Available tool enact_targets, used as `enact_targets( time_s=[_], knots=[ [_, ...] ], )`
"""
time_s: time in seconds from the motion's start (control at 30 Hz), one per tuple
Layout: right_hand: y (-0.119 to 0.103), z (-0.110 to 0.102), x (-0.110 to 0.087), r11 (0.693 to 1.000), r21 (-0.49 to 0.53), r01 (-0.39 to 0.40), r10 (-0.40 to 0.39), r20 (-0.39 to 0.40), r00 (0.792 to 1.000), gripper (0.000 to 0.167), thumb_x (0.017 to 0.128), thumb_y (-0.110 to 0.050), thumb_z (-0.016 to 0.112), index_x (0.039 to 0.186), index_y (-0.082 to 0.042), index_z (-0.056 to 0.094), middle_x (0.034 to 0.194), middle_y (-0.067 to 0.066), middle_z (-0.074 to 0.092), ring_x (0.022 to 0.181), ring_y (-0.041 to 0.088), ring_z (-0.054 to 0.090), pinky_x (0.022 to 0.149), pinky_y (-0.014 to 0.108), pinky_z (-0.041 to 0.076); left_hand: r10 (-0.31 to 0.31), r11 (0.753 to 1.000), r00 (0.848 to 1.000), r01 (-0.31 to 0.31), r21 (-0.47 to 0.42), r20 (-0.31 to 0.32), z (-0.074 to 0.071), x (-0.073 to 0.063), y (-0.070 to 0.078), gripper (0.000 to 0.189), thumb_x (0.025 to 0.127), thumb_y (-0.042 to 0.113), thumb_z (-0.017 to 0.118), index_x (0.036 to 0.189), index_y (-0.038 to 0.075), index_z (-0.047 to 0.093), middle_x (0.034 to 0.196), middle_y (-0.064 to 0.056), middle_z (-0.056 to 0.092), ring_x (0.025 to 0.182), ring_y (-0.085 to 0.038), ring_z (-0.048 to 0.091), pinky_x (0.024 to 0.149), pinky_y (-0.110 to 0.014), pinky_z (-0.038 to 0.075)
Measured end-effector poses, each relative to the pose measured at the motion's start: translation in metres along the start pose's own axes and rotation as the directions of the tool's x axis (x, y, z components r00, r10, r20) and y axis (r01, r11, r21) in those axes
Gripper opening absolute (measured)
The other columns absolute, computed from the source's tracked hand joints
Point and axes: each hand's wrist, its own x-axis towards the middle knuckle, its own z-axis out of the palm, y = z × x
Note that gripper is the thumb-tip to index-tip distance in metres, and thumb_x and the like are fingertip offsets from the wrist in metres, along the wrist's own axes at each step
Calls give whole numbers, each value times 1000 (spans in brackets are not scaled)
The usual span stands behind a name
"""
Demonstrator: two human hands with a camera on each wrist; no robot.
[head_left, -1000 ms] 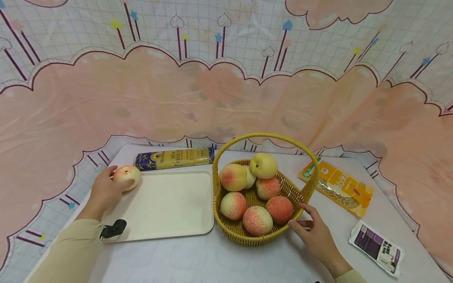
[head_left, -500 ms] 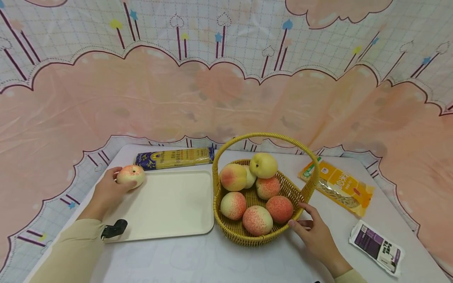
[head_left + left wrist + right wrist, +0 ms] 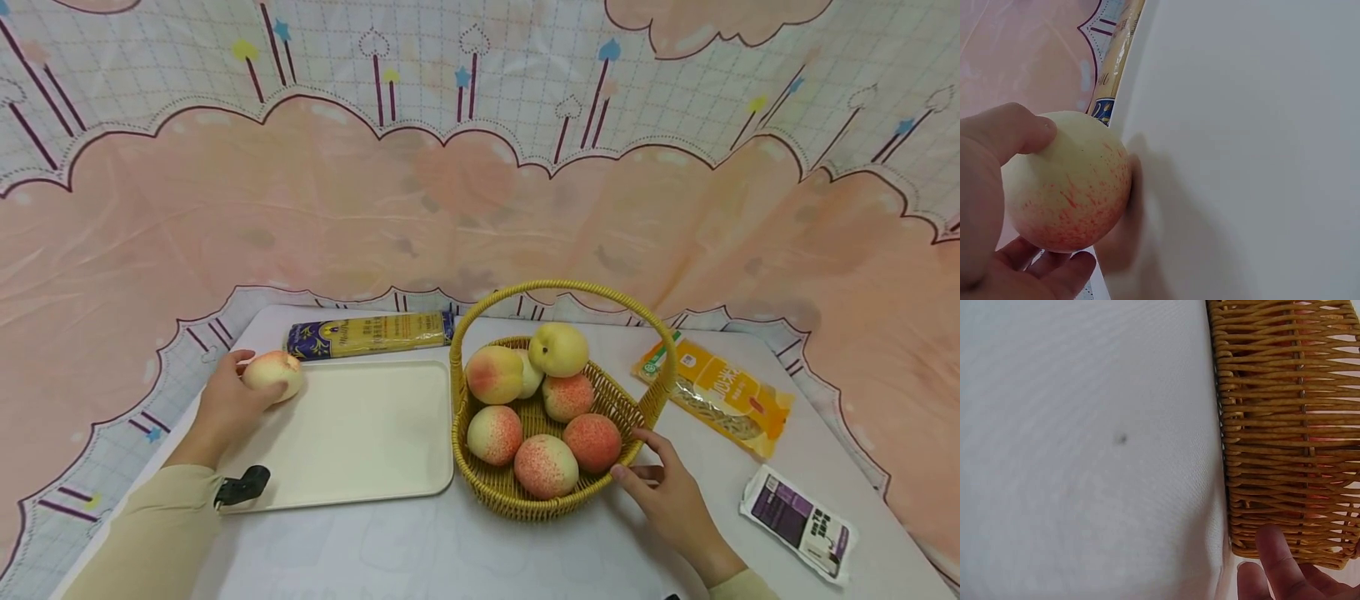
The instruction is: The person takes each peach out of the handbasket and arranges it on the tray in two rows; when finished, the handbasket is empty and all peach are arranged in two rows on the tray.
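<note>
White table (image 3: 360,558), peach (image 3: 274,374) in left grip (image 3: 228,408)

On the desk (image 3: 480,550), white on top, we see a long yellow packet (image 3: 375,335) with a blue end, lying flat near the far edge. Over on the right we have an orange bag (image 3: 727,396) at a slant, a clear window showing its pale contents. Nearer us, apart from the bag, lies a small purple-and-white pouch (image 3: 798,527); its fine print is too small for us to read. Behind everything we find a backdrop (image 3: 360,200) printed with pink scallops, stars and a grid.
</note>
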Motion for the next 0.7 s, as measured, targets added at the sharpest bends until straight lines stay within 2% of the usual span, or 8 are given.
enact_targets(
  time_s=[0.13, 0.3, 0.5, 0.7],
  knots=[
    [0, 0, 0, 1000, 0, -5, 5, 6, 1000, 64, 95, -28, 70, 147, -8, 38, 136, 28, 52, 105, 34, 65, 70, 31, 53, -3, 1000, 1000, 3, -18, -23, 0, -1, 1, 72, 90, 16, 70, 140, -16, 28, 131, -38, 40, 114, -49, 45, 98, -56, 37],
    [0, 0, 0, 1000, 4, -3, 3, 7, 1000, 64, 95, -27, 71, 147, -8, 38, 136, 28, 52, 105, 34, 65, 69, 31, 53, 6, 1000, 999, -5, 8, -53, -2, -1, 3, 68, 91, 19, 70, 137, -16, 35, 128, -36, 45, 112, -47, 47, 96, -54, 38],
    [0, 0, 0, 1000, 6, 2, -2, 1, 1000, 63, 95, -26, 71, 146, -8, 39, 134, 28, 54, 105, 34, 65, 68, 32, 53, 55, 998, 996, -52, 48, -68, -4, -1, 6, 64, 91, 19, 69, 138, -15, 42, 130, -37, 48, 113, -48, 48, 95, -55, 39],
    [1, 0, 0, 1000, 5, 8, -8, -4, 1000, 63, 95, -26, 71, 146, -8, 39, 132, 27, 55, 104, 33, 66, 68, 31, 53, 127, 987, 989, -119, 110, -75, -4, 0, 5, 60, 91, 18, 69, 136, -16, 48, 128, -40, 48, 117, -54, 43, 97, -61, 34]
  ],
)
